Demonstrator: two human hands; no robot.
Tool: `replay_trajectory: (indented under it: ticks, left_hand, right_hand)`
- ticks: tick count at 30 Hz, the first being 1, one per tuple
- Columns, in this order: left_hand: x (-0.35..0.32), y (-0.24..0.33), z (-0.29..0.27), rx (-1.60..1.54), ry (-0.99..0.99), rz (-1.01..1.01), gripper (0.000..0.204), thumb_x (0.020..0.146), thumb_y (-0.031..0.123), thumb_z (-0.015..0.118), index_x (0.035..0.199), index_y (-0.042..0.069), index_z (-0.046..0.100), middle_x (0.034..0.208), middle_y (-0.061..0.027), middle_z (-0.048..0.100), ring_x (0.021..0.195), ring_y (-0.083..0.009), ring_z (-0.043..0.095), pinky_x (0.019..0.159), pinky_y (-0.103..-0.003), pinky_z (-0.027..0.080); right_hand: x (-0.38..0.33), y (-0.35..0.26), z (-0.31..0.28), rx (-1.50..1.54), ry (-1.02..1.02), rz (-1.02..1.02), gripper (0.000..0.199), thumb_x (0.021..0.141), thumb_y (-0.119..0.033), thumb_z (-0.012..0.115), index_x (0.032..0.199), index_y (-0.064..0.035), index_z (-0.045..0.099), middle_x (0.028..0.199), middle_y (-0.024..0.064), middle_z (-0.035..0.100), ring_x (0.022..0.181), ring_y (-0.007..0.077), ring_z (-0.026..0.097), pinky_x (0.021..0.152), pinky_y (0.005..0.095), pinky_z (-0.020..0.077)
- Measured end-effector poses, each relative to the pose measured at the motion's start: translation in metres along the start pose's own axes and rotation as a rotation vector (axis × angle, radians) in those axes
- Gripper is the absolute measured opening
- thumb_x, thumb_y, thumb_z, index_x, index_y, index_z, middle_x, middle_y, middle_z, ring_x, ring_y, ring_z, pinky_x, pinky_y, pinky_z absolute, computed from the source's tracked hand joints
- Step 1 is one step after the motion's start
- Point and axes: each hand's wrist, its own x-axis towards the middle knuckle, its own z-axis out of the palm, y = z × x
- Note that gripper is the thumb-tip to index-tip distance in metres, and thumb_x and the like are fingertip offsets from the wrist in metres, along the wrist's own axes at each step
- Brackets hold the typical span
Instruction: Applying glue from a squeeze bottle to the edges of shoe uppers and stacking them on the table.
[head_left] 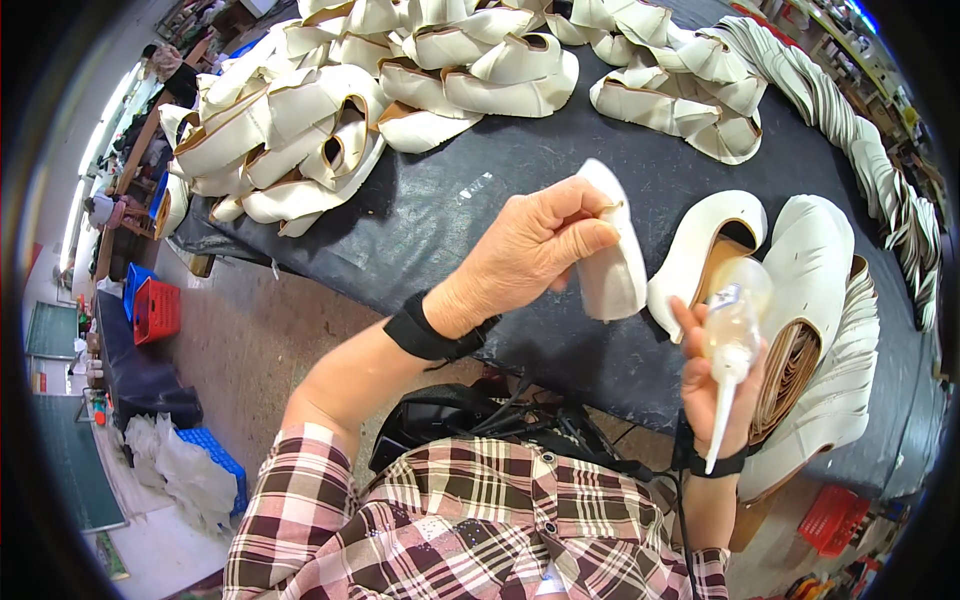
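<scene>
My left hand (525,245) pinches a white shoe upper (612,275) between thumb and fingers, holding it upright above the dark table. In my right hand (742,415) is a clear squeeze bottle (733,325), its long white nozzle angled down toward me. The bottle is slightly blurred, and part of the palm is behind it. Another white shoe upper (680,245) with a tan lining lies on the table just beyond the bottle. To its right, a stack of nested white uppers (815,255) shows brown inner layers at its near end.
A big heap of white uppers (300,130) covers the far left of the black-covered table (430,220). A smaller pile (685,105) lies at the far right, beside a long overlapping row (850,135). Red baskets (157,310) (833,520) stand beyond the table's edges.
</scene>
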Motion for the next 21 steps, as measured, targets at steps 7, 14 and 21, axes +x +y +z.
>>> replay_trajectory:
  ticks: [7,14,21]
  left_hand:
    - [-0.031,-0.024,-0.014,-0.262,-0.090,0.035,0.017,0.079,0.008,0.055,0.095,0.002,0.053,0.080,0.0012,0.053,0.072,-0.0050,0.050,0.061,-0.020,0.045]
    - [-0.050,-0.034,-0.027,-0.425,-0.164,-0.007,0.019,0.080,0.007,0.052,0.098,0.001,0.053,0.084,-0.0004,0.055,0.075,-0.0071,0.051,0.065,-0.022,0.046]
    - [-0.064,-0.037,-0.023,-0.447,-0.052,-0.043,0.018,0.080,0.008,0.054,0.097,0.001,0.054,0.086,-0.0037,0.057,0.076,-0.0094,0.054,0.065,-0.022,0.048]
  right_hand:
    - [0.015,0.056,0.024,0.116,0.021,0.121,0.038,0.076,-0.036,0.054,0.103,-0.0092,0.052,0.098,0.0084,0.055,0.082,0.0263,0.056,0.055,0.0262,0.0499]
    - [0.013,0.083,0.033,0.107,0.026,0.000,0.040,0.078,-0.033,0.053,0.108,-0.0077,0.047,0.101,0.0110,0.053,0.089,0.0278,0.053,0.061,0.0279,0.0509]
    - [0.005,0.036,0.056,-0.700,0.077,-0.671,0.052,0.083,-0.030,0.046,0.122,-0.0001,0.028,0.116,0.0206,0.042,0.103,0.0286,0.048,0.081,0.0334,0.0464]
